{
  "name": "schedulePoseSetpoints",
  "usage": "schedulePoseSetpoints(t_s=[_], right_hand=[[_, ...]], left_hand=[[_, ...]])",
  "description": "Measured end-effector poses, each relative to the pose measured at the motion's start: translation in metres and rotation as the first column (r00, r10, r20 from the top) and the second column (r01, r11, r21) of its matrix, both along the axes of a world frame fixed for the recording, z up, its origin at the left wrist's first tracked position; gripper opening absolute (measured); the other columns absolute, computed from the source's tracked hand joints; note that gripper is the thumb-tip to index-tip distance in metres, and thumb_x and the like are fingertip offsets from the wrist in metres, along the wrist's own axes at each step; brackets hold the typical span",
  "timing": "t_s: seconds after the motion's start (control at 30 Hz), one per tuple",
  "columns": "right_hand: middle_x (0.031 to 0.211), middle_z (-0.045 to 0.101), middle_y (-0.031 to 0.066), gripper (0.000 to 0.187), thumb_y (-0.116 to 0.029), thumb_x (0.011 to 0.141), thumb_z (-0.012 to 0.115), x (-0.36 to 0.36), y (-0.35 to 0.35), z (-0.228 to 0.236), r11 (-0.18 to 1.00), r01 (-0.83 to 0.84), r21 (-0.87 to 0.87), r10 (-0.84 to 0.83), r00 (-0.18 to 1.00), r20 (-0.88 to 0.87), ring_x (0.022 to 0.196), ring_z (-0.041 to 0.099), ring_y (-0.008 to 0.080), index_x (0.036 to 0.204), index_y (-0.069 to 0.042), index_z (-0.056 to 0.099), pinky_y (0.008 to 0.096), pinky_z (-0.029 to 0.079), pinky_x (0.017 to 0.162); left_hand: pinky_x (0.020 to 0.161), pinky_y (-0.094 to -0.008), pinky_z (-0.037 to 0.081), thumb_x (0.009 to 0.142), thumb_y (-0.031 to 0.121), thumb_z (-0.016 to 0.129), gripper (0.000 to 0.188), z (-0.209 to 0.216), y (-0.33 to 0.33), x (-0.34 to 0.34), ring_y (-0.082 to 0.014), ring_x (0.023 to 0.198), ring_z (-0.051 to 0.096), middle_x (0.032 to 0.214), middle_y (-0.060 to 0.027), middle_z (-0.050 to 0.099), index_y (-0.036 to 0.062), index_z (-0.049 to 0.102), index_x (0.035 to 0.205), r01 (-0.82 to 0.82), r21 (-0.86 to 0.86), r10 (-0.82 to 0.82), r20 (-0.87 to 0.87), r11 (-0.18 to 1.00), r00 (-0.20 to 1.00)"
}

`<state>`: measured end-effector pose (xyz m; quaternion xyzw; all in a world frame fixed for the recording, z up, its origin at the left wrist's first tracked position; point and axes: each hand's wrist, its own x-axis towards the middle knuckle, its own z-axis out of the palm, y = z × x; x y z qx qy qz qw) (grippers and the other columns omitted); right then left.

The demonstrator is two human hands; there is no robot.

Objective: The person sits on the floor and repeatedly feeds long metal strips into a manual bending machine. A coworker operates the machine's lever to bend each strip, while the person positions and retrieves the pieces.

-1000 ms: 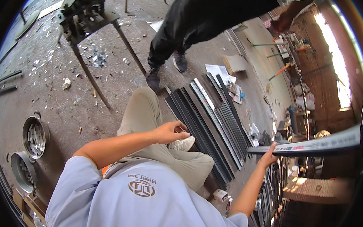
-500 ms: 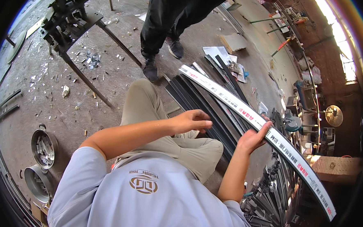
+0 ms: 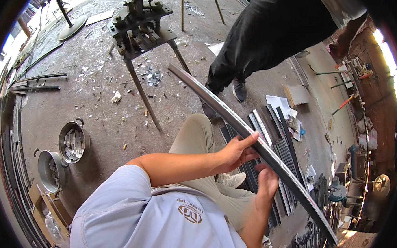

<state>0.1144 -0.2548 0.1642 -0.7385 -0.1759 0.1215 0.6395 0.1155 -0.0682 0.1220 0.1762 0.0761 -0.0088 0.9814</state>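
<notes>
A long dark grey metal profile (image 3: 282,168) with a white film strip along one side slants across in front of me, from upper left to lower right. My left hand (image 3: 238,154) is closed round it near the middle, thumb laid over the top and fingers underneath. Just below the profile, my right hand (image 3: 266,186) has its palm turned up and its fingers loosely apart. Some of those fingers are blurred or hidden, and whether they touch the profile is unclear. More dark profiles (image 3: 291,149) lie on the floor beyond my hands.
A person in dark trousers (image 3: 257,37) stands ahead, close to the held profile. A metal press stand (image 3: 142,33) on legs is at the far left. Two metal pots (image 3: 88,140) of small metal pieces sit to my left. A brick-like block (image 3: 352,240) is near the profile's right end.
The profile has rolled from its white film face to its dark side. My left hand has taken hold of it, while my right hand has come off its former grip. The view has swung left.
</notes>
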Motion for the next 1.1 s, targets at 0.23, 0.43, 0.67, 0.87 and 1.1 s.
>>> schedulePoseSetpoints(t_s=[0.23,0.43,0.67,0.87,1.1], right_hand=[[0.14,0.058,0.0214,0.073,-0.037,0.083,0.084,-0.007,-0.081,0.063,0.609,0.412,-0.677,0.431,0.545,0.719,0.132,0.053,0.0424,0.139,0.0,0.056,0.059,0.037,0.116],[0.115,0.072,0.0237,0.071,-0.028,0.067,0.095,0.032,-0.195,0.026,0.453,0.045,-0.89,0.12,0.987,0.111,0.109,0.068,0.0419,0.126,0.002,0.068,0.0443,0.052,0.097],[0.1,0.073,0.0291,0.066,-0.05,0.07,0.09,0.044,-0.224,-0.032,0.232,-0.059,-0.971,0.153,0.988,-0.023,0.099,0.07,0.0436,0.104,0.004,0.075,0.0495,0.054,0.087],[0.115,0.07,0.032,0.078,-0.053,0.07,0.089,0.051,-0.218,-0.043,0.259,-0.136,-0.956,0.098,0.989,-0.114,0.113,0.066,0.0453,0.117,0.007,0.073,0.0492,0.051,0.1],[0.089,0.074,0.0253,0.053,-0.048,0.074,0.087,0.053,-0.194,-0.015,0.322,-0.198,-0.926,0.13,0.978,-0.164,0.09,0.07,0.0436,0.095,0.0,0.077,0.0506,0.053,0.081]], left_hand=[[0.09,-0.0371,0.063,0.085,0.069,0.076,0.09,-0.012,0.07,-0.002,-0.0198,0.09,0.071,0.122,-0.0127,0.063,0.0051,0.047,0.141,-0.019,0.4,0.175,-0.357,0.916,0.917],[0.082,-0.0353,0.063,0.083,0.074,0.075,0.098,-0.033,0.099,0.003,-0.0189,0.085,0.071,0.121,-0.0136,0.063,-0.0028,0.049,0.139,-0.008,0.49,0.229,-0.393,0.872,0.891],[0.079,-0.0362,0.061,0.087,0.071,0.073,0.089,-0.044,0.13,-0.001,-0.02,0.085,0.07,0.119,-0.012,0.066,0.001,0.053,0.137,-0.092,0.617,0.396,-0.377,0.781,0.837],[0.081,-0.0368,0.061,0.085,0.07,0.075,0.089,-0.039,0.142,-0.006,-0.021,0.089,0.069,0.119,-0.0125,0.066,0.0006,0.053,0.136,-0.022,0.67,0.392,-0.407,0.742,0.825],[0.08,-0.0372,0.062,0.086,0.065,0.078,0.084,-0.05,0.137,-0.005,-0.0216,0.086,0.069,0.116,-0.014,0.067,-0.001,0.054,0.133,-0.059,0.656,0.408,-0.393,0.752,0.825]])
